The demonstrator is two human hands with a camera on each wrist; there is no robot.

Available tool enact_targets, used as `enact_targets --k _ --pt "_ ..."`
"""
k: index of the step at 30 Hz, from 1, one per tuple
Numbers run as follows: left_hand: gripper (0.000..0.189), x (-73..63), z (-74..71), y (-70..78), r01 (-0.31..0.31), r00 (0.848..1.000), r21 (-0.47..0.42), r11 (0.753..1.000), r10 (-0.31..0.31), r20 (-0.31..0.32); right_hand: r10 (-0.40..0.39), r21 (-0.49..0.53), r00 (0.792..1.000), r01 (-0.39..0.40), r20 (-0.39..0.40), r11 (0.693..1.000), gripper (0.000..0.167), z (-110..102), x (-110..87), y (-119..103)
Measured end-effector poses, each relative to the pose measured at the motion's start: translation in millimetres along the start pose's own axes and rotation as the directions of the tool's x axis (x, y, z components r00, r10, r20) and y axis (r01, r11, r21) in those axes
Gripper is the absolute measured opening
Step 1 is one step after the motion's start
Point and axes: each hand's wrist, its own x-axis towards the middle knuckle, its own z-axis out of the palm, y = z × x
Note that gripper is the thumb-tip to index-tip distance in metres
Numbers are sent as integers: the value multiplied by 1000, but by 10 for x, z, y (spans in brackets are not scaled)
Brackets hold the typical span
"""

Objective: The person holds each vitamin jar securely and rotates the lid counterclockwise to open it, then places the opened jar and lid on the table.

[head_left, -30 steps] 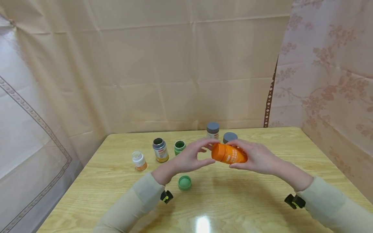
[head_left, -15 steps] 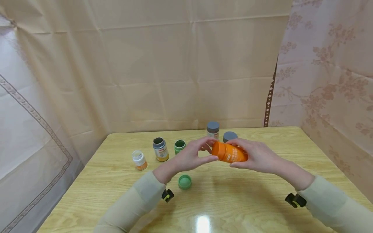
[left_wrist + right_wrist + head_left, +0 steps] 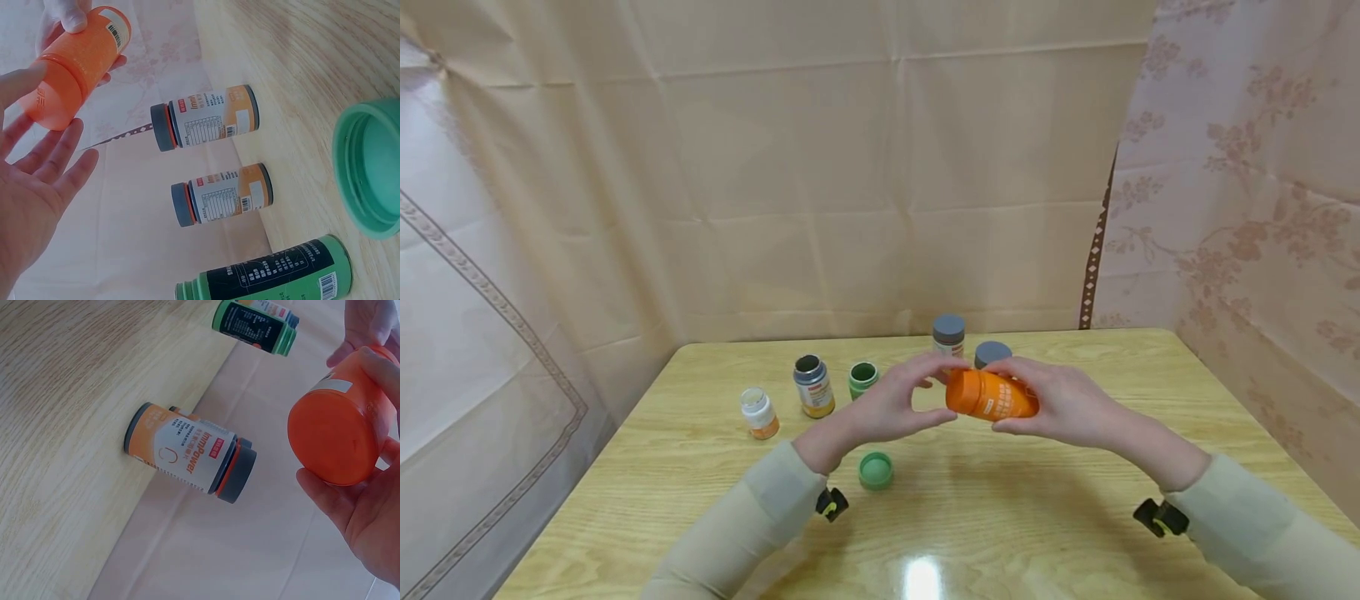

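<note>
An orange bottle [image 3: 1006,398] is held in the air, tilted with its cap to the left. My right hand [image 3: 1063,404] grips its body near the base, thumb below and fingers above in the head view. At the other end my left hand [image 3: 891,406] pinches the orange cap [image 3: 53,97] between thumb and fingertips. The cap sits on the bottle. In the right wrist view the flat orange base [image 3: 334,437] faces the camera.
On the wooden table [image 3: 700,500] stand a lidless white bottle [image 3: 759,412], an uncapped grey-necked bottle [image 3: 814,387] and a lidless green bottle [image 3: 862,377]. A green lid [image 3: 876,471] lies nearer. Behind the hands stand two grey-capped bottles [image 3: 209,119].
My left fingers and thumb shift slightly around the cap, closing in half a second ago and now resettled. The orange bottle stays nearly in place in my right hand.
</note>
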Motion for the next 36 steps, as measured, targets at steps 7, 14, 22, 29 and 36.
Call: enact_targets --k 7,14,22,29,36 --pt "54 11 3 12 80 997 -40 996 -80 5 6 6 1000 -6 11 1000 62 -8 13 -14" --pt "58 9 10 33 141 990 -32 989 -141 7 3 -4 1000 -3 7 1000 62 -7 1 -14" --pt "66 -10 12 12 41 999 21 999 -41 -20 -2 -18 1000 1 -15 1000 64 1 -11 -2" --pt "60 -12 14 10 2 1000 3 1000 -2 7 -5 -17 1000 5 -16 1000 64 7 -14 -1" --pt "57 2 16 7 33 999 -33 999 -32 11 3 -6 1000 -3 -5 1000 63 -10 -9 -10"
